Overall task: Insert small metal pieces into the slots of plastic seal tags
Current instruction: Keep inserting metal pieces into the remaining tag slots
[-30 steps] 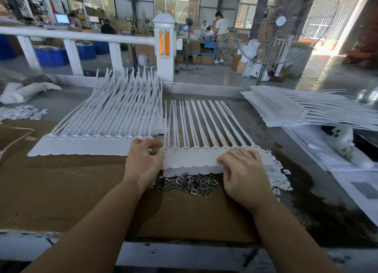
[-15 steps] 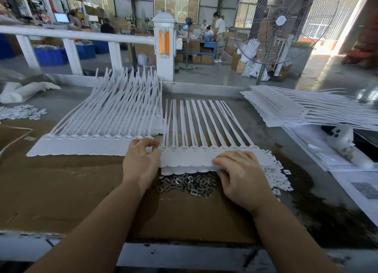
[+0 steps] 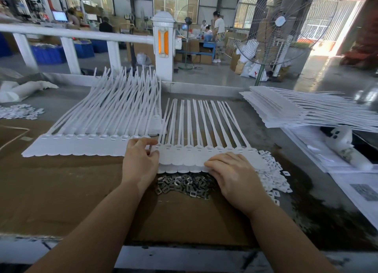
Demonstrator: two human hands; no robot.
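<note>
At far left on the grey counter [image 3: 255, 117] lies a scatter of small white plastic bits [image 3: 19, 111], with a rolled white bag [image 3: 22, 91] behind it. Next, a brown cardboard sheet [image 3: 61, 191] covers the near part of the counter, and on its far edge rests a wide stack of white plastic seal tags [image 3: 86, 147], flat heads in a row toward the person and long straps fanning up and away. Just right of that stack, the left hand [image 3: 140, 162] has its fingers curled at the left end of a second, flatter strip of white seal tags [image 3: 184, 157]; thumb and fingertips pinch the end tag's edge. This strip lies straight ahead, straps pointing away. Below its scalloped edge, between the two wrists, sits a heap of small square metal pieces [image 3: 184, 186] on the cardboard. The right hand [image 3: 235, 175] lies palm down with fingers fairly straight, pressing the strip's right end; the two hands are apart. Beside it spreads a pile of small white plastic clips [image 3: 274, 176]. Farther right are a tall stack of white tag sheets [image 3: 296, 111] and a white roll [image 3: 347, 148] on papers.
</note>
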